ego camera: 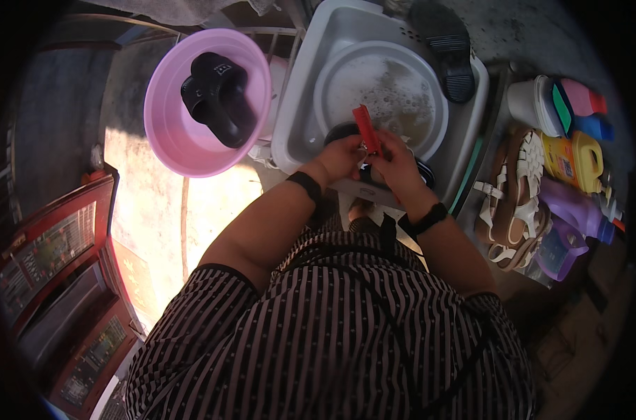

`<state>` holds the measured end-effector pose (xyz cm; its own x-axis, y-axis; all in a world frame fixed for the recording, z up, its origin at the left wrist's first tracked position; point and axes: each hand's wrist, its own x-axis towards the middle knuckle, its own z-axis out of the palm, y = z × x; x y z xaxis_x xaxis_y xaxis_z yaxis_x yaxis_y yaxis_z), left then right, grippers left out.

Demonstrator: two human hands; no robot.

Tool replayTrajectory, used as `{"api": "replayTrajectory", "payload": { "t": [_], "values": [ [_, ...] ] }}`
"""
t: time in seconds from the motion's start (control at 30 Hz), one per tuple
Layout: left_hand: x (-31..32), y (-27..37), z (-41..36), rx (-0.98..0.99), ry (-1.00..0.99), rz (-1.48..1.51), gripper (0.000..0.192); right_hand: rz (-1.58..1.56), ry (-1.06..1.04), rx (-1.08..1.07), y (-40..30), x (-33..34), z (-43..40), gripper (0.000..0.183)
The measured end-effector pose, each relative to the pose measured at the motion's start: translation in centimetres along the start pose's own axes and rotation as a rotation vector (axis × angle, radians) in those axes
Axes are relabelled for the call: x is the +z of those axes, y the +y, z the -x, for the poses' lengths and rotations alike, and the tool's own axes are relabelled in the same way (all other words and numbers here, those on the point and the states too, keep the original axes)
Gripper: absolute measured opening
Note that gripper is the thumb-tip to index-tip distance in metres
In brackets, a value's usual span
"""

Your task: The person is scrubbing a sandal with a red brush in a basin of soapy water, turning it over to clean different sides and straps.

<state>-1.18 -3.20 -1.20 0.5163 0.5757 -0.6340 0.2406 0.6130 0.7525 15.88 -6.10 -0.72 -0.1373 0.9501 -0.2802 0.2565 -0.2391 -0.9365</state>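
My right hand (399, 165) grips a red plastic tool (367, 128), perhaps a brush, which points up and away over the front of a round grey basin (322, 86). Close against it, the fingers of my left hand (341, 155) meet the tool's lower end; whether they hold anything is hidden. Cloudy, sudsy water (391, 89) fills the basin. Beneath and beside my hands show parts of dark footwear (427, 173), mostly covered by them. The basin sits inside a larger grey plastic sink (297, 105).
A black slipper sole (449, 52) leans over the sink's far right edge. To the left, a pink basin (157, 113) holds black slippers (228, 105). On the right are white sandals (522, 184), a yellow bottle (564, 157), a purple bottle (570, 205) and a white tub (530, 105).
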Motion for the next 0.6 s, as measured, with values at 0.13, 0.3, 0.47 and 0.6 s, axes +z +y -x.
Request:
{"api": "replayTrajectory", "payload": {
  "t": [0.13,0.3,0.47,0.6],
  "values": [
    [-0.1,-0.5,0.0,0.008,0.010,0.007,0.033,-0.167,-0.106,0.295,-2.3,-1.1,-0.3,0.057],
    [0.0,-0.5,-0.2,-0.004,0.026,0.042,0.031,-0.404,-0.152,0.355,-3.1,-1.6,0.7,0.046],
    [0.1,-0.4,-0.2,-0.006,0.013,0.035,0.030,-0.175,-0.093,0.003,-2.2,-1.0,1.5,0.047],
    [-0.5,-0.4,-0.3,0.002,0.006,-0.009,0.020,0.296,-0.174,-0.188,-1.9,-1.0,3.1,0.048]
  ]
}}
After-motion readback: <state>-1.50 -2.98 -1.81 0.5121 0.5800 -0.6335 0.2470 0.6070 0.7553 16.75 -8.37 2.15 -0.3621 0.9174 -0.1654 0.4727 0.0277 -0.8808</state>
